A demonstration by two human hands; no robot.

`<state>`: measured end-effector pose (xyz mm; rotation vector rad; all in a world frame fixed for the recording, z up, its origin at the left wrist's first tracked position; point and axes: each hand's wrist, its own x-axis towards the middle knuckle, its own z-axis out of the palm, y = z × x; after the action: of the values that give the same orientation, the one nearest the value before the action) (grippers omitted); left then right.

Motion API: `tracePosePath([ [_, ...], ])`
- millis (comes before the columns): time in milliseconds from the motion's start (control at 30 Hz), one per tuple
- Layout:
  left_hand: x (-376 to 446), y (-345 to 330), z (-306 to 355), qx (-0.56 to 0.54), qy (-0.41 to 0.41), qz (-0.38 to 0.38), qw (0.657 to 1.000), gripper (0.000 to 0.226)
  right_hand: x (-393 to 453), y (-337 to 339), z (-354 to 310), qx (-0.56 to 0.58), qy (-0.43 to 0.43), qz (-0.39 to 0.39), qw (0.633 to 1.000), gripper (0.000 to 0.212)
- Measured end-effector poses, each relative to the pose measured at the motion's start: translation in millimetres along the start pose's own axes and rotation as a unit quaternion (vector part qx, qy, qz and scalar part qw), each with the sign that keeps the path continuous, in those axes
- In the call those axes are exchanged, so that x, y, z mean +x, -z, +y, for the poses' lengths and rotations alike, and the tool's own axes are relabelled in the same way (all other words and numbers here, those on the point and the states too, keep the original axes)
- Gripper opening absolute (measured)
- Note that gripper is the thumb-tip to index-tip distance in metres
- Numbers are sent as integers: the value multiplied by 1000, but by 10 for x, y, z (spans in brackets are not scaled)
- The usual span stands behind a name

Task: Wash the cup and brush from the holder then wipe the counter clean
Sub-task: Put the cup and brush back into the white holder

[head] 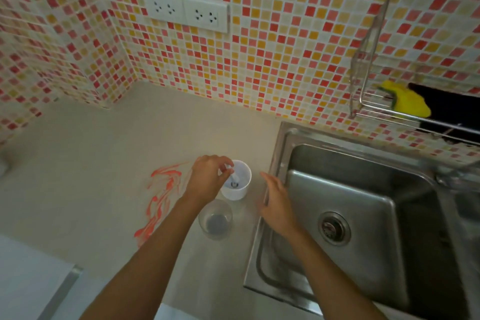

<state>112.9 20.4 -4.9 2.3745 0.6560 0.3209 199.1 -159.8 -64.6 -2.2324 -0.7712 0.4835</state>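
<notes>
A white round holder (242, 184) stands on the beige counter (91, 163), just left of the sink. A brush (233, 179) stands in it, handle up. My left hand (207, 179) is over the holder's left rim, fingers pinched on the brush handle. A clear glass cup (215, 219) sits on the counter directly in front of the holder, below my left wrist. My right hand (276, 200) hovers open, fingers apart, between the holder and the sink edge, holding nothing. A red smear (161, 192) streaks the counter left of my left arm.
A steel sink (363, 215) with a drain fills the right side. Above it a wire rack (368, 106) on the mosaic tile wall holds a yellow sponge (407, 99) and a black cloth. Wall sockets (185, 11) sit high on the tiles.
</notes>
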Motion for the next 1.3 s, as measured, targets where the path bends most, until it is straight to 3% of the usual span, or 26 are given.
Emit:
tracePosePath([
  [200, 111, 52, -29, 54, -54, -47, 996, 14, 133, -182, -2, 35, -33, -9, 999, 78],
  [433, 172, 85, -10, 54, -58, -59, 995, 15, 308, -255, -30, 37, 2, -33, 999, 66],
  [700, 170, 71, -64, 69, -69, -61, 993, 18, 293, -351, -129, 124, 6, -45, 991, 82],
  [967, 126, -90, -18, 67, -90, -70, 991, 17, 309, -367, -124, 127, -18, -41, 991, 88],
  [1133, 21, -80, -188, 56, -79, -43, 994, 33, 312, -342, -167, 153, -24, -49, 987, 88],
  [1300, -544, 23, -392, -106, 20, 108, 988, 58, 275, -284, -166, 178, -65, -61, 980, 88],
])
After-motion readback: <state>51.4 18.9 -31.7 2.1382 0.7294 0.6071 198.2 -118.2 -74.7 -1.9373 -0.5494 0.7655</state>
